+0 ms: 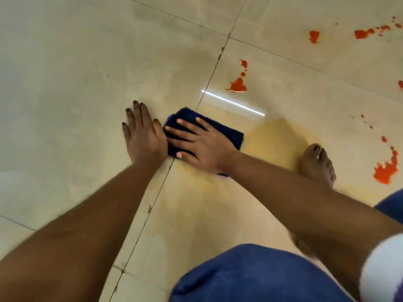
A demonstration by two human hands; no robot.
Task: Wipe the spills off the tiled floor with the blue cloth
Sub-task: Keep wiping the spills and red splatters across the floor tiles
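- Two knees in blue cloth sit nearest, a bare foot (319, 164) to the right.
- Right hand (202, 142) presses flat, fingers spread, on the blue cloth (229, 132).
- Left hand (142, 136) lies flat on the tiled floor (65, 83), touching the cloth.
- Red spills (237, 85) lie beyond.

Glossy, smooth beige tiles (76, 62) are seen, light mirrored off them; a soft, matt blue cloth (231, 132) is pressed flat; wet-looking orange-red spills (237, 85) glisten.
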